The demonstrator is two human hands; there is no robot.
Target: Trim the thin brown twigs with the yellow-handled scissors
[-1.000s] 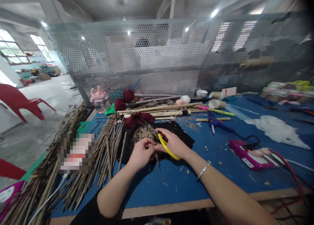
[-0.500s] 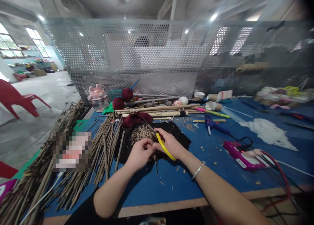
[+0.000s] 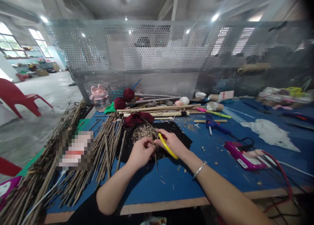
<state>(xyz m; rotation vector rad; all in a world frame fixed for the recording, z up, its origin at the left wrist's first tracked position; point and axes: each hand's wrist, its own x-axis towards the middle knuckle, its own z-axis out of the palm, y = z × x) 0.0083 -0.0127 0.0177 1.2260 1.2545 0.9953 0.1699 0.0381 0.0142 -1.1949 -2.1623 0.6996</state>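
Note:
My left hand (image 3: 141, 151) is closed, its fingertips pinched round a thin brown twig (image 3: 157, 163) that points down toward the table's near edge. Close beside it, my right hand (image 3: 173, 144) is wrapped around yellow-handled scissors (image 3: 168, 148), whose dark blades point away to the upper left. The fingertips of both hands meet or nearly meet, so part of the twig is hidden. Beneath the hands lies a black cloth (image 3: 180, 136) with a heap of small wood chips (image 3: 143, 132) on it. A dark red cloth (image 3: 134, 119) sits at the heap's far side.
Bundles of thin sticks (image 3: 105, 146) lie on the left. Dark red yarn balls (image 3: 120, 103) and a pink-lidded jar (image 3: 99, 95) stand behind. On the right are a blue glue gun (image 3: 213, 124), a magenta power strip (image 3: 241, 156) with cords and a white plastic bag (image 3: 268, 131).
The whole view has shifted slightly. Both hands stay together over the black cloth, with the twig and the scissors still held and only small movement at the fingers.

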